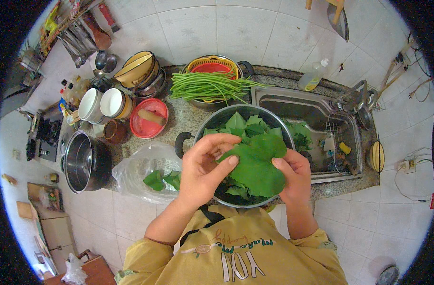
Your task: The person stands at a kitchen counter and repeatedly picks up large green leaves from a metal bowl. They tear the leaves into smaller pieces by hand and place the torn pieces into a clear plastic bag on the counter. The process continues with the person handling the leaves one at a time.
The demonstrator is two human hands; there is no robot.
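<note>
A broad green leaf (259,166) is spread between my two hands, above a large metal pot (285,128). My left hand (210,166) pinches the leaf's left edge between thumb and fingers. On the opposite edge, my right hand (294,173) grips it with the thumb on top. More green leaves (236,123) fill the pot underneath, partly hidden by the held leaf and my hands. To the left of the pot lies a clear plastic bag (136,166) with a few loose leaves (154,181) in it.
Long green stems (207,85) lie across a yellow colander (233,66) behind the pot. A steel sink (316,109) is at the right, with leaves by its near-left side. Leftward stand a red basin (162,123), white bowls (89,104) and a dark empty pot (86,164).
</note>
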